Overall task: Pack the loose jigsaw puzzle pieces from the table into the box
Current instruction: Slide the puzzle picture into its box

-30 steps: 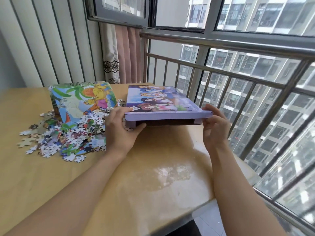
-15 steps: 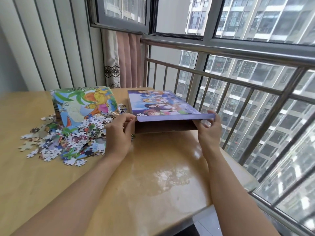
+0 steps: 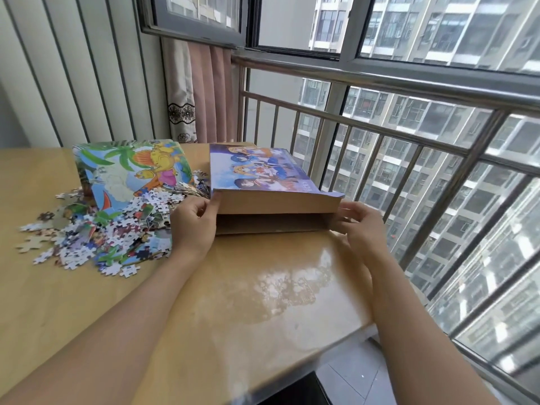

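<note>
Enclosed balcony of a high-rise flat, a home. Shown by the metal railing [image 3: 380, 130] before sliding windows [image 3: 438, 27], tall apartment blocks [image 3: 409, 118] close outside, a pink curtain [image 3: 210, 92] with a lace-patterned edge gathered in the corner. Also homely: pale wooden desk [image 3: 248, 302] pushed against the railing, grey tiled floor [image 3: 350, 378] below.

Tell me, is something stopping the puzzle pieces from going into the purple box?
Yes. The purple lid covers the box; only its near edge is lifted, by the left hand and right hand. The loose pieces lie on the table left of it. Nothing else visible blocks the way.
</note>
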